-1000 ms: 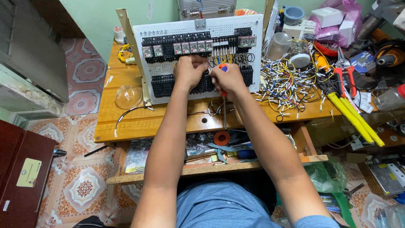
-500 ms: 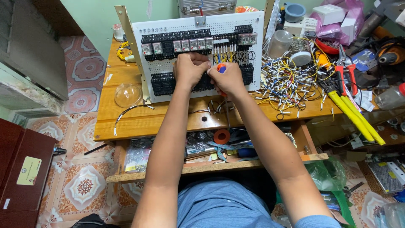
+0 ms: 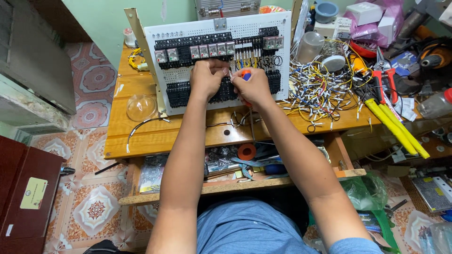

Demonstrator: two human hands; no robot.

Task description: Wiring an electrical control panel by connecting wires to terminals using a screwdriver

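Single head view, steeply down, close over workbench (image 3: 141, 136).

Both bare forearms stretch forward and converge, hands side by side at the centre. The left hand (image 3: 206, 79) is curled knuckles-up, fingertips pinched together toward the right hand (image 3: 254, 86), which is closed in a tight grip, thumb side facing left. The two hands nearly touch.
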